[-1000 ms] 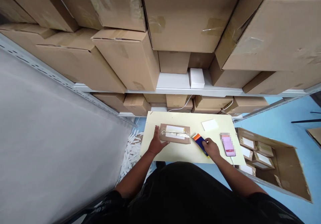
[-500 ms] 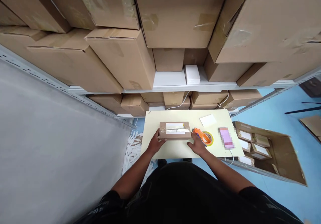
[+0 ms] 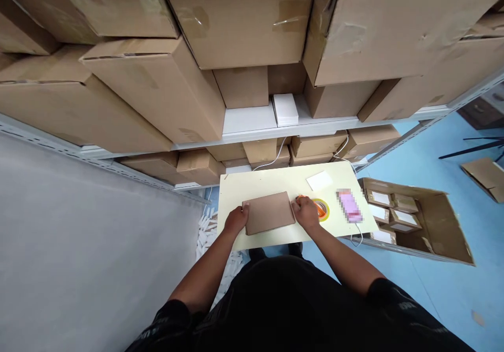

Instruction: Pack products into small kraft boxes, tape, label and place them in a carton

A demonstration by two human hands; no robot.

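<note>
A small brown cardboard box (image 3: 270, 214) is held over the cream tabletop, a plain face turned up and slightly tilted. My left hand (image 3: 237, 219) grips its left end, thumb on top near the corner. At the opposite end, my right hand (image 3: 306, 213) is curled closed against the box's right edge; its fingertips are partly hidden. Just behind and under that hand lies an orange tape dispenser (image 3: 319, 210) with a roll of yellowish tape (image 3: 324, 208), partly covered by the hand.
On the table (image 3: 252, 183) lie a white card (image 3: 319, 180) and a pink phone (image 3: 349, 206) with a cable. An open carton (image 3: 444, 220) of small labelled boxes stands at right. Shelves of large cartons (image 3: 252, 21) rise ahead; a grey wall (image 3: 98, 236) borders the left.
The box has been turned over between my hands: its taped, labelled face is out of sight and a broader plain face shows. My right hand has curled in. The view has shifted slightly.
</note>
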